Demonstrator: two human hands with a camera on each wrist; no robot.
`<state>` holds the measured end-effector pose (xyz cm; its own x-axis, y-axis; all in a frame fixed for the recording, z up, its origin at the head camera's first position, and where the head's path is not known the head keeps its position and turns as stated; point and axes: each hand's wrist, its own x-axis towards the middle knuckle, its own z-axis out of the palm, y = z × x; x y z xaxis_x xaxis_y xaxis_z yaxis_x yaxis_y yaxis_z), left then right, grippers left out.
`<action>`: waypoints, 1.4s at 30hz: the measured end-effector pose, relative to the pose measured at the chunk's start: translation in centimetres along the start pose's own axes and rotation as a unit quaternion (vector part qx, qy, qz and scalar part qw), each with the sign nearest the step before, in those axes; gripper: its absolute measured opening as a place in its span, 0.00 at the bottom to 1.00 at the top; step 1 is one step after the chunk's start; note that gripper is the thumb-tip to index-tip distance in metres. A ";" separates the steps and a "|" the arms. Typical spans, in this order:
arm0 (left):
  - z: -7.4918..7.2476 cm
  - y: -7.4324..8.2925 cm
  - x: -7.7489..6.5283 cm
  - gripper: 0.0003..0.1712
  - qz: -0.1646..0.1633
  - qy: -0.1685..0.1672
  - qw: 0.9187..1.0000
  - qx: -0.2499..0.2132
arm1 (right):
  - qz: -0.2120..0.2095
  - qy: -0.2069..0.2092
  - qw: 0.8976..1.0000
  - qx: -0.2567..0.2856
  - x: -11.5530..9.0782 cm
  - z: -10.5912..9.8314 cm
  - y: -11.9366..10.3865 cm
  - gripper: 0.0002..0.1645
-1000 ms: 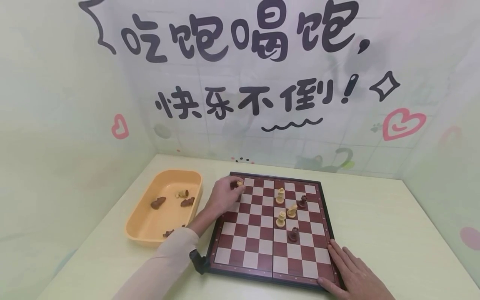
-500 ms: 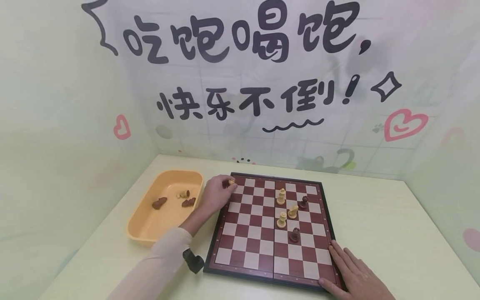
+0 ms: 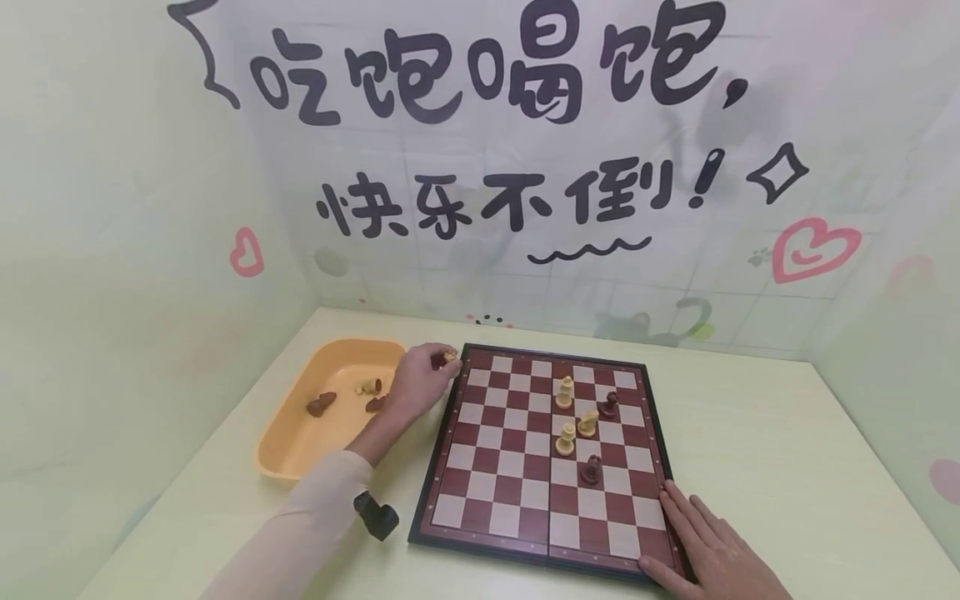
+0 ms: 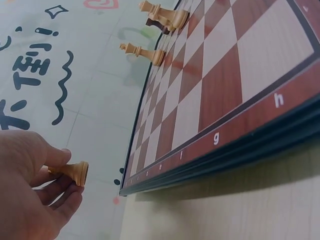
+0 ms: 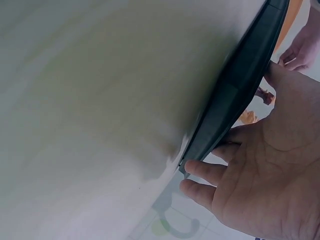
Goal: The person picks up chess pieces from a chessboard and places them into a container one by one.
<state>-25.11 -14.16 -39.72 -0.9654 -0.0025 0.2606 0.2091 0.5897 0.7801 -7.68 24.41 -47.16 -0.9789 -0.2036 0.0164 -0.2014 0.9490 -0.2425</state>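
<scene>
In the head view my left hand (image 3: 422, 379) pinches a pale chess piece (image 3: 450, 357) just off the far left corner of the chessboard (image 3: 480, 517). Its round base (image 4: 80, 173) shows in the left wrist view, while its top is hidden among the fingers. At the board's near right corner lies my right hand (image 3: 712, 546), fingers stretched along the edge and thumb on the front border. Standing on the board's right half are a pale knight (image 3: 588, 423), two other pale pieces, one of them a pale piece (image 3: 566, 439), and two dark pieces, including a dark piece (image 3: 592, 469).
Left of the board, an orange-yellow tray (image 3: 264, 454) holds several lying chess pieces, among them a brown piece (image 3: 321, 405); my left forearm partly covers it. A printed wall sheet (image 3: 480, 283) rises behind the table (image 3: 780, 450).
My left hand has moved left with the pale piece, from over the board's far left corner to beyond its edge. The right hand has stayed at its corner.
</scene>
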 end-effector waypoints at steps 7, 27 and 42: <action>-1.3 -1.0 0.0 0.13 -0.016 0.014 1.000 -0.013 | -0.003 0.005 1.000 -0.002 0.0 0.1 0.1 0.64; -4.2 -2.9 -0.4 0.16 -0.034 0.010 0.999 0.011 | -0.006 0.013 1.000 -0.009 0.0 0.0 0.1 0.64; -6.1 -4.1 -0.6 0.18 -0.034 0.025 0.999 0.027 | 0.004 -0.012 1.000 0.004 0.1 -0.1 0.3 0.64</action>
<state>-24.41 -21.47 -39.60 -0.9678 -0.0832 0.2375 0.1339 0.6288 0.7660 -7.86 24.64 -47.16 -0.9794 -0.2018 -0.0088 -0.1932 0.9488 -0.2499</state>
